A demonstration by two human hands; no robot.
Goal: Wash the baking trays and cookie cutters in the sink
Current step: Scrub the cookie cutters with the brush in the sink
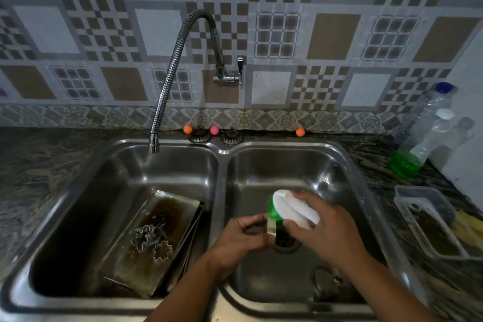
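White-handled green scrub brush point(292, 210), one, gripped in right hand point(322, 227); left hand point(240, 236) beside it pinches one small metal piece point(271, 225). Left of both hands: stacked baking trays point(154, 240) holding two cookie cutters point(151, 243), in left sink basin point(78, 217).

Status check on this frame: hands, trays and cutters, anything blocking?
Right hand grips white-handled brush; left hand pinches small cutter over right basin. Dirty baking trays with two cookie cutters wait in left basin. Nothing blocking.
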